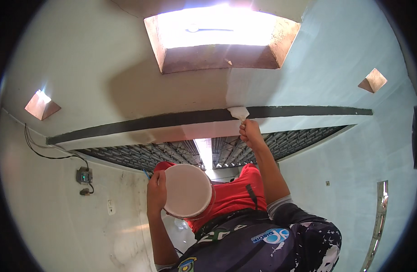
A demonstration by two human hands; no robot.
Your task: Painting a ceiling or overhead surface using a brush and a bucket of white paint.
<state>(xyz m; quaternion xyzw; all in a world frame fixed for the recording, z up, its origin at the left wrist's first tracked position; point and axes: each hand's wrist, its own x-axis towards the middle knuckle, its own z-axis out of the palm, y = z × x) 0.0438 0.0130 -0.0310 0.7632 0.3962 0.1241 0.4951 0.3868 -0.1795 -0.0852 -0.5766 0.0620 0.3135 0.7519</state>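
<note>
White-headed, the tool (pixel 239 112) gripped in our right hand (pixel 250 133) stands at the dark stripe (pixel 172 121); our left hand (pixel 156 192) holds a bucket (pixel 189 191).

In my feed, I have the left hand (pixel 156 192) on the side of a round bucket (pixel 188 190) at seven o'clock; at two, near centre, my right hand (pixel 250 133) grips a white-headed tool (pixel 239 113) over the dark band (pixel 308 110) crossing the wall (pixel 81 90). A bright window opening (pixel 217 31) sits at twelve.
</note>
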